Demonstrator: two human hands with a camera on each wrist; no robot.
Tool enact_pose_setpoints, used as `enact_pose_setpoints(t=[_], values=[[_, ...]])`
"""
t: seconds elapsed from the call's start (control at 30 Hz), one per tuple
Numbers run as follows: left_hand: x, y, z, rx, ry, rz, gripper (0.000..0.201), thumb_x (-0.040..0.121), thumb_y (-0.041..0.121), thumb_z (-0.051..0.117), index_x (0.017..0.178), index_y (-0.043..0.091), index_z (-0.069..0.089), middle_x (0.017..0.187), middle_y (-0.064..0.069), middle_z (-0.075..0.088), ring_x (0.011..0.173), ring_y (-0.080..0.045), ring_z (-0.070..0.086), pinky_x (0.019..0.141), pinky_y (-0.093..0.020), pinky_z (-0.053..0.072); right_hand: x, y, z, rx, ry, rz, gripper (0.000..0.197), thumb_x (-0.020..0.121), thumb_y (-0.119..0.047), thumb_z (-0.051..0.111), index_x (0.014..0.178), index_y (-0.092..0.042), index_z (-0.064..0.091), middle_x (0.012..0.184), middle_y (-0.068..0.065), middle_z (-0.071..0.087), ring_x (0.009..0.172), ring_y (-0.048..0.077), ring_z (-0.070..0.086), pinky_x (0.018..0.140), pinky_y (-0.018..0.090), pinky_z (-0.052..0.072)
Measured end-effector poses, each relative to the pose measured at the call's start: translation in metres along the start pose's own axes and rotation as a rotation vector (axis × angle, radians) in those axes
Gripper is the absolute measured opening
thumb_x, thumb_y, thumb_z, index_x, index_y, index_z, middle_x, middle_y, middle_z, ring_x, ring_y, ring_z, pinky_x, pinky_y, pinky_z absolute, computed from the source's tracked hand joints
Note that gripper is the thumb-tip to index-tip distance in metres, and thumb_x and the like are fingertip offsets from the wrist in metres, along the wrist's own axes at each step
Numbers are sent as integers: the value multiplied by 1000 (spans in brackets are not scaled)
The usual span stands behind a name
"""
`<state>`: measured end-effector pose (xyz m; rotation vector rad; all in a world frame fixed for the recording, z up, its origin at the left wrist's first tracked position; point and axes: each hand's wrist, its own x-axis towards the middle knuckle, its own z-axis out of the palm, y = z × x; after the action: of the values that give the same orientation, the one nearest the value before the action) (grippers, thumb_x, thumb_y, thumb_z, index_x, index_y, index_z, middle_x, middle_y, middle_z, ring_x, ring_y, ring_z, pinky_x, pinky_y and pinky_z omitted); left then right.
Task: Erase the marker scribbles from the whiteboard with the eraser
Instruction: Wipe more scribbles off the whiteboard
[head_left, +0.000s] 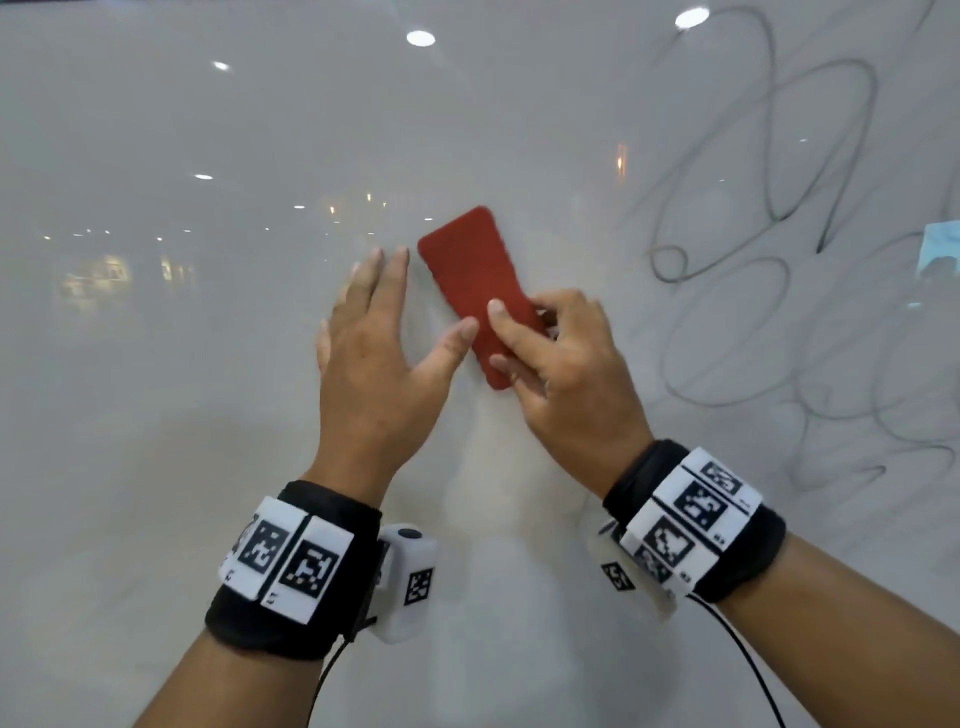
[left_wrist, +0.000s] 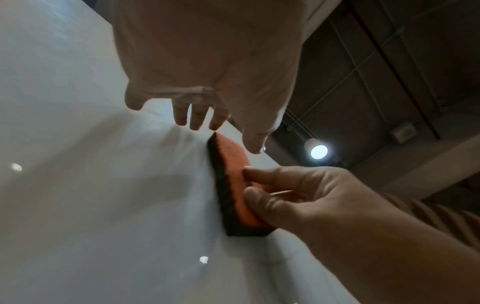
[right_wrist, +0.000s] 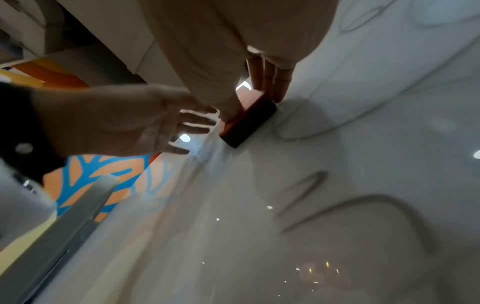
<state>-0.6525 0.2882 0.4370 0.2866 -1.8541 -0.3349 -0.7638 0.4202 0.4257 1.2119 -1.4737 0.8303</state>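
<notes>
A red eraser (head_left: 467, 270) with a dark felt side lies flat against the whiteboard (head_left: 182, 364), tilted up to the left. My right hand (head_left: 545, 353) grips its lower end between thumb and fingers; the eraser (right_wrist: 249, 121) and the right hand (left_wrist: 298, 195) show in the wrist views too. My left hand (head_left: 384, 332) is open just left of the eraser (left_wrist: 233, 181), fingers spread at the board and thumb tip near the eraser's edge. Dark marker scribbles (head_left: 779, 218) loop over the board's right part; the scribbles (right_wrist: 363, 205) also show below the right hand.
The board's left and middle look wiped and reflect ceiling lights. A metal frame edge (right_wrist: 59, 230) of the board runs at lower left in the right wrist view, with an orange and blue wall (right_wrist: 111, 174) beyond it. A blue reflection (head_left: 940, 249) sits at the right edge.
</notes>
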Motion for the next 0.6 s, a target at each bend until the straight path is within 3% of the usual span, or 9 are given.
enact_pose_setpoints(t=[0.07,0.13,0.27,0.37,0.43,0.53,0.6], values=[[0,13,1,14,26,33,81,90,67,49,154,19,33,156,-2,37,143,-21,32,115,-54,31,-4,-3,3,12,-31,-5,38,89,-6,69,126,-12,67,110,13,57,94,30,52,70,44,55],[0,25,7,122,39,36,79,93,67,46,155,20,31,153,-3,36,138,-25,34,108,-50,37,-1,0,-1,39,-50,-16,30,89,0,64,116,-9,71,109,12,61,93,29,55,69,44,55],[0,38,15,312,51,-32,91,86,75,50,156,22,25,150,-6,33,130,-30,37,92,-51,42,9,26,-30,-8,15,-87,29,83,5,61,104,-9,76,108,8,71,97,30,61,80,38,53],[-1,42,21,330,25,-67,100,82,71,58,159,23,16,144,-11,33,125,-32,39,89,-49,44,18,54,-58,-194,56,4,36,85,-16,67,121,-10,68,133,14,60,120,39,51,104,43,42],[-3,42,23,286,12,-19,95,84,56,64,159,23,16,141,-11,34,122,-32,40,88,-49,44,15,65,-68,-319,-89,74,61,86,-39,67,141,-17,53,152,17,40,137,40,34,114,53,31],[-5,38,24,272,28,118,83,87,32,66,157,18,25,146,-14,37,120,-35,42,90,-49,45,4,72,-70,-402,-259,118,80,87,-56,58,155,-27,30,165,11,14,151,33,12,118,53,11],[-4,32,26,225,113,98,78,88,24,67,155,10,31,148,-17,39,121,-39,43,97,-49,44,1,73,-69,-419,-284,123,81,88,-59,52,157,-30,22,166,8,8,152,31,6,118,49,4]])
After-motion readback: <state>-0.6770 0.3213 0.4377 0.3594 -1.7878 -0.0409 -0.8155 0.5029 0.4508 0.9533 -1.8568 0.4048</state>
